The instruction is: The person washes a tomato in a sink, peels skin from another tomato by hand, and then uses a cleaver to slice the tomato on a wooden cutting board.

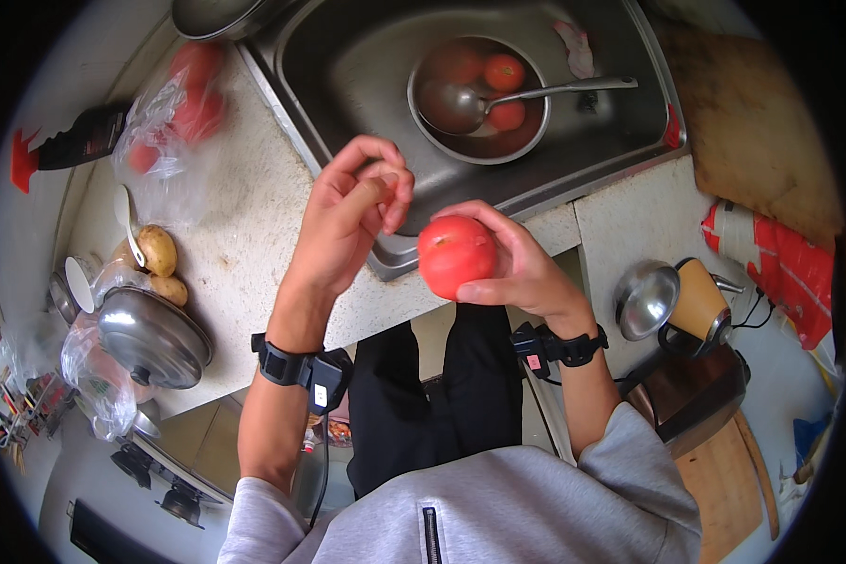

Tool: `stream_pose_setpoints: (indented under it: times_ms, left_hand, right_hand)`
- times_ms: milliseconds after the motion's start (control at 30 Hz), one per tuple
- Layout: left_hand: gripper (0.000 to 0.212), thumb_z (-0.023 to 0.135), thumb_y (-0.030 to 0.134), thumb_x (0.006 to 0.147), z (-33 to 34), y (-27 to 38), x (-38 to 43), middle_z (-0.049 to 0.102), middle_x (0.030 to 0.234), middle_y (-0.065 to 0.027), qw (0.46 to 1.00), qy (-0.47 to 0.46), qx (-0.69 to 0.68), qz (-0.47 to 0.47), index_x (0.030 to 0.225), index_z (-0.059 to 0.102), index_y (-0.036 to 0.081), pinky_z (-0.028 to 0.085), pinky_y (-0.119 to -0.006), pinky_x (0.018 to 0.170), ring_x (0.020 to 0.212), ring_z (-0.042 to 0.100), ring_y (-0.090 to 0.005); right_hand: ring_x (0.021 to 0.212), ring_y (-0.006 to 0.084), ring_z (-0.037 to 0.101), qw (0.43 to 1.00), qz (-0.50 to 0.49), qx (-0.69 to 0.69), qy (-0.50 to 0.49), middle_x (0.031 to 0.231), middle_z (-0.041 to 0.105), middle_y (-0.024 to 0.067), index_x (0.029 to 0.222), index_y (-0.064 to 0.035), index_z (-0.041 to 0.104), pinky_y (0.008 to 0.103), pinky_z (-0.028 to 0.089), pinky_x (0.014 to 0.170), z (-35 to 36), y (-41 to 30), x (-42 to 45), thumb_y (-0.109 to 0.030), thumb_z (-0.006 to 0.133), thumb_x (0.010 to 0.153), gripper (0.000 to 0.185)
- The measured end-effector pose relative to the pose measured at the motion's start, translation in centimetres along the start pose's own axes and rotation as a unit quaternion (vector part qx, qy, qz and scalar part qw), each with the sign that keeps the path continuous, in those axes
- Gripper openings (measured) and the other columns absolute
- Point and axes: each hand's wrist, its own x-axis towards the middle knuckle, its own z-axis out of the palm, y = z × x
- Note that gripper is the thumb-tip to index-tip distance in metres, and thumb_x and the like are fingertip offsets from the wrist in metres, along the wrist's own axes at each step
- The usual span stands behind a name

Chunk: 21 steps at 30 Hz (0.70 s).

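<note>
A whole red tomato (457, 257) is held in my right hand (511, 264), just in front of the sink's near edge. My left hand (356, 204) is raised to the left of it with its fingers curled, thumb against the fingertips; whether a small scrap is pinched there cannot be told. Beyond my hands, a round metal bowl (417, 120) stands in the stainless steel sink (352, 77). Several tomatoes (504, 72) lie in liquid in the bowl, and a metal ladle (564, 88) rests across its rim. A pale reddish peel (575, 49) lies on the sink bottom.
On the left counter are a plastic bag (173, 169) with tomatoes, a spray bottle (77, 141), potatoes (157, 250), a white spoon (128, 222) and a lidded metal pan (151, 338). To the right are a wooden board (754, 134), a red package (782, 268) and an electric kettle (694, 303).
</note>
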Motion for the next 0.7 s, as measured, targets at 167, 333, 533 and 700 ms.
stream_pose_setpoints:
  times_ms: [167,333,533,700]
  left_hand:
    - [0.029,0.046,0.011,0.107,0.5,-0.6,-0.9,0.034,0.078,0.0010,0.998,-0.004,-0.063,0.006,0.078,0.041,0.012,0.032,-0.029,0.065,0.070,0.031,-0.0112]
    - [0.034,0.052,0.019,0.117,1.8,0.2,-2.1,0.039,0.080,0.0034,1.000,0.008,0.003,-0.002,0.085,0.048,0.009,0.032,-0.029,0.064,0.071,0.032,-0.0087]
    - [0.015,0.077,0.011,0.110,2.5,1.2,-2.9,0.059,0.082,0.0014,0.974,0.021,0.216,0.056,0.121,0.078,0.001,0.049,-0.028,0.066,0.072,0.058,-0.0077]
    - [0.020,0.088,0.007,0.095,2.7,2.4,-3.2,0.063,0.081,-0.0102,0.849,0.042,0.473,0.231,0.115,0.083,0.004,0.056,-0.039,0.063,0.068,0.066,-0.0256]
  right_hand:
    - [0.129,0.0279,0.070,0.982,0.002,0.188,-0.008,0.144,0.067,0.0149,0.160,-0.0001,0.052,0.0344,0.062,0.086,-0.1,1.6,0.8,-0.057,0.097,0.084,0.105]
    - [0.124,0.0366,0.071,0.934,-0.026,0.355,-0.040,0.147,0.066,0.0211,0.163,0.0027,0.050,0.0350,0.059,0.069,-0.4,3.2,1.7,-0.078,0.079,0.095,0.110]
    - [0.122,0.0376,0.073,0.886,0.006,0.461,-0.057,0.142,0.070,0.0225,0.161,0.0032,0.052,0.0387,0.060,0.072,-0.1,2.4,2.4,-0.076,0.069,0.103,0.099]
    - [0.116,0.0303,0.072,0.929,0.011,0.369,-0.020,0.139,0.070,0.0191,0.160,0.0027,0.053,0.0391,0.059,0.070,0.8,0.6,2.7,-0.072,0.065,0.106,0.093]
